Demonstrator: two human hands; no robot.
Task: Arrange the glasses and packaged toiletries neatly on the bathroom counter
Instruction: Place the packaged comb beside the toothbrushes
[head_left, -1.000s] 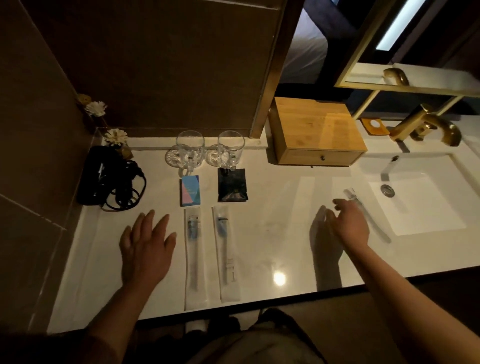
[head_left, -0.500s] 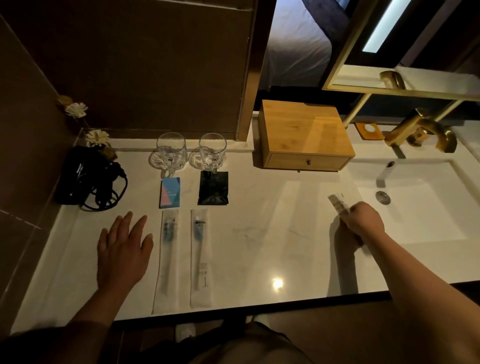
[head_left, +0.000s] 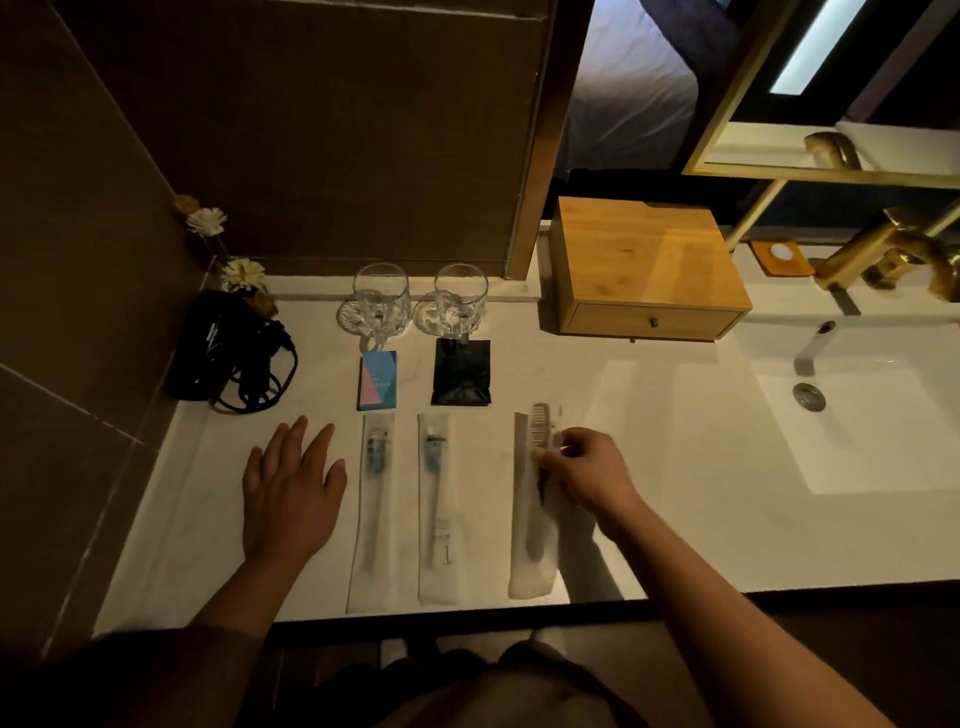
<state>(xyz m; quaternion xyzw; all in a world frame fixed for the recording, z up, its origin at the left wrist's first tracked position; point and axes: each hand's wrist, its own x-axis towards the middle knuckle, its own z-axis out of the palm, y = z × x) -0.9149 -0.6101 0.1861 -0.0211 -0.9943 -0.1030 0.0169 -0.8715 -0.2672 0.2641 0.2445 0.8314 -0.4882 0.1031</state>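
Two glass mugs (head_left: 380, 301) (head_left: 460, 299) stand side by side at the back of the white counter (head_left: 665, 467). In front of them lie a blue-pink small box (head_left: 378, 380) and a black sachet (head_left: 461, 372). Two packaged toothbrushes (head_left: 372, 509) (head_left: 437, 506) lie parallel, pointing to the front edge. To their right lies a packaged comb (head_left: 535, 499), parallel to them; my right hand (head_left: 587, 470) pinches its upper part. My left hand (head_left: 293, 488) rests flat, fingers spread, left of the toothbrushes.
A black hair dryer with coiled cord (head_left: 228, 351) sits at the far left by dried flowers (head_left: 241, 273). A wooden drawer box (head_left: 647, 270) stands at the back. The sink (head_left: 872, 415) and gold faucet (head_left: 893, 254) are at the right.
My right hand picked up the packaged comb beside the sink and carried it left, laying it down to the right of the toothbrushes. My left hand stayed flat on the counter.
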